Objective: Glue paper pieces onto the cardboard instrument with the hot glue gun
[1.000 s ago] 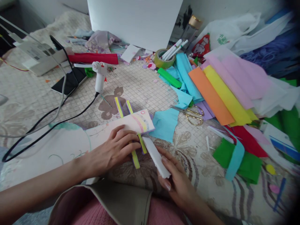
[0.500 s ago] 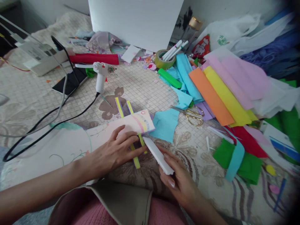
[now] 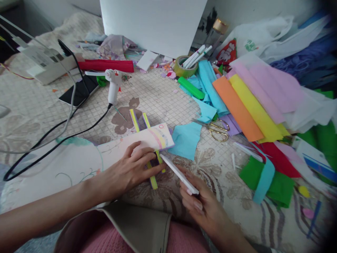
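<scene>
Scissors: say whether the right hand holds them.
No, the right hand holds a white strip, and the scissors lie apart from it.

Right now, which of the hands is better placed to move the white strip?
Right, I'd judge: the right hand holds the white strip by its near end, while the left hand rests on the decorated white piece.

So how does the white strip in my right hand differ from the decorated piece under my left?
The white strip looks plain, while the decorated piece carries coloured drawings. The white strip is narrower and shorter than the decorated piece. Your right hand holds the white strip; your left hand rests on the decorated piece. Both have a pale, whitish surface.
</scene>
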{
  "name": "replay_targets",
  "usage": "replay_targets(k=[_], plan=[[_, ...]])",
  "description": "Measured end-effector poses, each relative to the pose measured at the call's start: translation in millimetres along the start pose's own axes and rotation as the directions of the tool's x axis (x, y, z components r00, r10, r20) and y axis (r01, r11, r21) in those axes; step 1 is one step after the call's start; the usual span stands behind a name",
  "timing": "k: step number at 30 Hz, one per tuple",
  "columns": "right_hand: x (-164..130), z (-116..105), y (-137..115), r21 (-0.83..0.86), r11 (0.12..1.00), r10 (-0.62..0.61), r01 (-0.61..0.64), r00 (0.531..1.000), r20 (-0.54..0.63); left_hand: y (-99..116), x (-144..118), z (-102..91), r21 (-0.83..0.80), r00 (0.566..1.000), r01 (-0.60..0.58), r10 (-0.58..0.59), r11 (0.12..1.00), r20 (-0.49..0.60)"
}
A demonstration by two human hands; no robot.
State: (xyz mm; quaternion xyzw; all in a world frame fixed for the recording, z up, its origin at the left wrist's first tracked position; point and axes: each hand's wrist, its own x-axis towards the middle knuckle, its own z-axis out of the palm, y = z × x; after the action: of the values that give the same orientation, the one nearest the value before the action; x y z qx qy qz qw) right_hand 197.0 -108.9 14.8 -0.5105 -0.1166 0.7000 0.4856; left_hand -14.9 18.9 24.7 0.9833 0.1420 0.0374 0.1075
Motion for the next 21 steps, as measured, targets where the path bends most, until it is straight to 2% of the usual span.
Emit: replay_targets(k=[3,6,13,21], plan=[[-1.9,8.8,-7.8,0.199,0.971,0.113,-0.132,0.988,0.104,0.3,0.5,-0.7,-0.026,1.000,-0.002,0.002,1.000,-0.013],[-1.6,13.2,-13.3,0.290,0.950,0.093,-0.119,0.991,0.100,0.3,-0.1,-0.9,-0.035,1.000,0.006,-0.006,0.999,-0.007],[5.5,7.2,-10.6,0.252,0.968,-0.006,0.010,1.000,-0.014,-0.1,-1.8,-1.7,-0.002,1.000,-0.009,0.009,1.000,-0.001],[7.3,5.2,-9.6,0.221,0.975,0.009,-0.004,1.000,-0.021,1.3,7.1,-10.5,-0.069,0.998,0.055,-0.055,0.996,0.004]])
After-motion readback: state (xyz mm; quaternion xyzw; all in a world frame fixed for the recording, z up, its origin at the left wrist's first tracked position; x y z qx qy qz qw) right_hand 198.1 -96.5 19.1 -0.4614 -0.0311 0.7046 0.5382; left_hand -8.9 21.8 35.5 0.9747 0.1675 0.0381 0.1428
